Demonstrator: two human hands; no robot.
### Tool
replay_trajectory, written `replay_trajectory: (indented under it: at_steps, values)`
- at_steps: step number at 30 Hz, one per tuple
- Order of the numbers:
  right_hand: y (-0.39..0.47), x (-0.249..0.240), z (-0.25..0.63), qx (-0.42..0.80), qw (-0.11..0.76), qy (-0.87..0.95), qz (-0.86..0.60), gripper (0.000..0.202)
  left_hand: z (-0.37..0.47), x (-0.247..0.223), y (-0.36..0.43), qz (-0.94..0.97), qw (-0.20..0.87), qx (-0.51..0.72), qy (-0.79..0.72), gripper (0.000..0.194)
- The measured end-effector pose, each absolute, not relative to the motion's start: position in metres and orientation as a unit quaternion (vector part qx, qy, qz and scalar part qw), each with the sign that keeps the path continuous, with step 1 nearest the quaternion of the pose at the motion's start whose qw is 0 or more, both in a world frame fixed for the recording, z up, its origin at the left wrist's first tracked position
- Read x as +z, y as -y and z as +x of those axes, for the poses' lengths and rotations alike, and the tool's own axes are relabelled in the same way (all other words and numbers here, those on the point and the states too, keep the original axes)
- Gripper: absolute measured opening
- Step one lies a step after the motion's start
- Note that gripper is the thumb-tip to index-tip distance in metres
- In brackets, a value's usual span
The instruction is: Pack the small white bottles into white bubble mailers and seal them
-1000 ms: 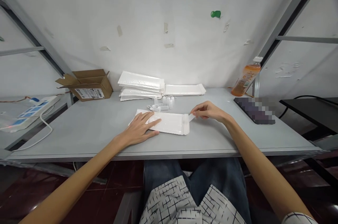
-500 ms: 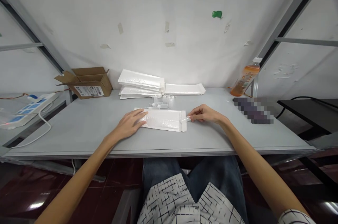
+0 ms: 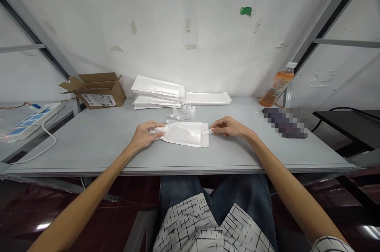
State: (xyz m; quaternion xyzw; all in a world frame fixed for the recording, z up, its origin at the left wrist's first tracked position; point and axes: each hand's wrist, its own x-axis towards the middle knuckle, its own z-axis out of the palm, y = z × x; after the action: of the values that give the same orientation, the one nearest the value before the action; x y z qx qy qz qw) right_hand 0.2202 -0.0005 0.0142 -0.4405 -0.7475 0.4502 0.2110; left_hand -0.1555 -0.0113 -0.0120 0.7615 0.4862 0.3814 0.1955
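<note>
A white bubble mailer [image 3: 185, 133] lies across the middle of the table, its flap end to the right. My left hand [image 3: 145, 134] is closed on the mailer's left end, which is bunched between thumb and fingers. At the flap end, my right hand [image 3: 227, 126] pinches a slim translucent white piece [image 3: 208, 131] that lies over the flap; its exact kind is not clear. Just behind the mailer are several small clear plastic bottles [image 3: 181, 117], some lying and some upright.
A stack of white bubble mailers [image 3: 158, 88] stands against the wall, with another mailer [image 3: 208, 98] beside it. An open cardboard box [image 3: 99, 92] is at back left. An orange drink bottle [image 3: 277, 87] leans at back right, behind a blurred dark object [image 3: 285, 123]. A power strip [image 3: 31, 121] lies far left.
My left hand has gone from resting flat on the mailer to gripping its left end, which is now crumpled. My right hand, with the slim piece, has hardly moved.
</note>
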Motion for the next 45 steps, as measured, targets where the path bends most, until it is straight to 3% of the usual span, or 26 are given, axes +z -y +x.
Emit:
replay_trajectory:
  at_steps: [11,18,26,31,40,45]
  values:
    - [0.001,0.015,0.223,0.454,0.212,0.744,-0.442,0.035,-0.149,-0.010,0.009,0.803,0.146,0.351,-0.459,0.041]
    - [0.002,0.016,0.224,0.452,0.240,0.730,-0.453,0.028,-0.145,-0.003,0.002,0.871,-0.021,0.227,-0.435,0.042]
    - [0.002,0.013,0.212,0.391,0.291,0.738,-0.467,0.027,-0.136,-0.017,0.020,0.902,-0.066,0.133,-0.405,0.062]
    - [0.002,0.009,0.200,0.393,0.277,0.753,-0.448,0.024,-0.135,-0.019,0.025,0.900,-0.076,0.138,-0.407,0.067]
    - [0.008,0.002,0.207,0.329,0.252,0.799,-0.435,0.017,-0.135,-0.022,0.023,0.891,-0.088,0.200,-0.398,0.046]
    - [0.012,0.003,0.193,0.278,0.266,0.821,-0.422,0.020,-0.134,-0.018,0.026,0.889,-0.097,0.204,-0.398,0.048]
